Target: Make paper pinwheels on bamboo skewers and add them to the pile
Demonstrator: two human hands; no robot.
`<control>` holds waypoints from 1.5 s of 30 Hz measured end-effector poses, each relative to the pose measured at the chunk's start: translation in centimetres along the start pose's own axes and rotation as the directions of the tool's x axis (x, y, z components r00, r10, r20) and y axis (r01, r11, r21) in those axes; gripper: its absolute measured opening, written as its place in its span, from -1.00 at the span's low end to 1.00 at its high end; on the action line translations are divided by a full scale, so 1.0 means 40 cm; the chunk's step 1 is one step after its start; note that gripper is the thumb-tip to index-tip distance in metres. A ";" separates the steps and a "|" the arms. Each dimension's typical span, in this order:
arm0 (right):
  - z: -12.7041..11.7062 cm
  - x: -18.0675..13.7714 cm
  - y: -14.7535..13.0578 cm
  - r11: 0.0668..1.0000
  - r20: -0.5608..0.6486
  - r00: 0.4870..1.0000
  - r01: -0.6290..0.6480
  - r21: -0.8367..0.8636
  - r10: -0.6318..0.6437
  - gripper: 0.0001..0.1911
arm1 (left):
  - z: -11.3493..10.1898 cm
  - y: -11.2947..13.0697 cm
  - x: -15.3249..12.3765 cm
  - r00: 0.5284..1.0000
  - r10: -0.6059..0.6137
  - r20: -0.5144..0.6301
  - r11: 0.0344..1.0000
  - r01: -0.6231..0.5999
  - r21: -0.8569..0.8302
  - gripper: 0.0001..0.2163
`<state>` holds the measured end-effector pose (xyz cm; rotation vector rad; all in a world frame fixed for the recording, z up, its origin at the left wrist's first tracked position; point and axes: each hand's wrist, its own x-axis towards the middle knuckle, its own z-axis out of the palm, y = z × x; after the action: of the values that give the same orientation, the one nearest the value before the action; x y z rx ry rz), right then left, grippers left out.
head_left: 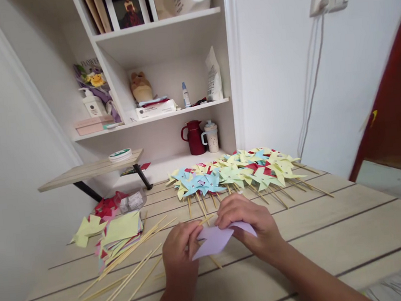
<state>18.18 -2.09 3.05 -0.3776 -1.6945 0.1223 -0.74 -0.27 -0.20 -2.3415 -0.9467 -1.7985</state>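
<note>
A sheet of purple paper [214, 243], partly bent, is held between both hands above the table. My left hand [180, 249] pinches its left side, thumb and forefinger together. On the right side, my right hand [248, 224] has its fingers closed over the paper, with one corner showing past the knuckles. A thin wooden stick [215, 261] shows under the paper; I cannot tell whether a hand touches it. Several finished paper pinwheels [201, 182] on sticks lie just beyond my hands. Loose wooden sticks [128, 280] lie left of my left hand.
A stack of coloured paper [121, 231] and a clear plastic box [132, 202] are at the left of the slatted table [336, 232]. A small raised stand [92, 172] rises behind them. The white shelf unit [160, 22] stands at the back, with a red jug [195, 138].
</note>
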 end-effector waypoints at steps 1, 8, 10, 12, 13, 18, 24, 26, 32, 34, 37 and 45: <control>-0.001 0.001 -0.001 1.000 0.002 1.000 0.003 -0.002 -0.003 -0.90 | 0.000 0.000 -0.001 1.000 0.013 -0.004 1.000 -0.013 0.010 -0.84; -0.002 0.000 -0.002 1.000 0.019 1.000 0.011 -0.007 -0.011 -0.86 | 0.000 0.000 0.000 0.997 0.077 -0.033 0.996 -0.075 0.052 -0.85; 0.000 0.000 -0.001 1.000 0.021 1.000 0.016 -0.005 -0.016 -0.87 | 0.002 -0.002 0.001 0.994 0.099 -0.047 0.994 -0.097 0.057 -0.85; 0.000 0.000 -0.001 1.000 0.021 1.000 0.015 -0.003 -0.014 -0.88 | 0.005 -0.006 0.001 0.991 0.121 -0.056 0.991 -0.118 0.058 -0.86; 0.001 0.001 -0.001 1.000 0.019 1.000 0.011 -0.003 -0.011 -0.88 | 0.006 -0.007 0.000 0.990 0.128 -0.052 0.990 -0.125 0.060 -0.87; 0.001 0.001 -0.002 1.000 0.001 1.000 -0.003 -0.011 0.003 -0.90 | 0.001 -0.001 -0.006 0.995 0.101 0.020 0.987 -0.102 0.126 -0.80; 0.002 -0.001 -0.001 1.000 0.016 1.000 0.007 -0.012 -0.007 -0.87 | -0.004 0.001 -0.005 0.994 0.109 0.011 0.983 -0.109 0.147 -0.79; 0.001 -0.003 0.000 1.000 0.019 1.000 -0.007 -0.013 0.007 -0.89 | -0.003 -0.004 -0.005 0.991 0.133 -0.006 0.981 -0.130 0.144 -0.81; 0.002 -0.011 0.003 0.999 0.019 0.999 -0.038 -0.012 0.038 -0.92 | -0.008 -0.002 -0.004 0.990 0.143 -0.002 0.973 -0.140 0.184 -0.82; 0.003 -0.012 0.004 0.999 0.019 0.999 -0.044 -0.010 0.044 -0.92 | -0.010 0.002 -0.002 0.988 0.153 0.005 0.969 -0.151 0.197 -0.81; 0.004 -0.012 0.004 0.999 0.019 0.998 -0.052 -0.006 0.052 -0.92 | -0.013 0.006 0.002 0.984 0.177 -0.006 0.963 -0.172 0.208 -0.80; 0.003 -0.010 -0.002 0.996 0.033 0.996 -0.081 -0.028 0.082 -0.92 | -0.028 0.023 0.022 0.972 0.235 0.030 0.927 -0.233 0.295 -0.80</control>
<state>18.10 -2.26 2.69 -0.4669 -1.7157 0.1674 -1.13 -1.04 1.25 -2.1562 -0.8272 -1.4603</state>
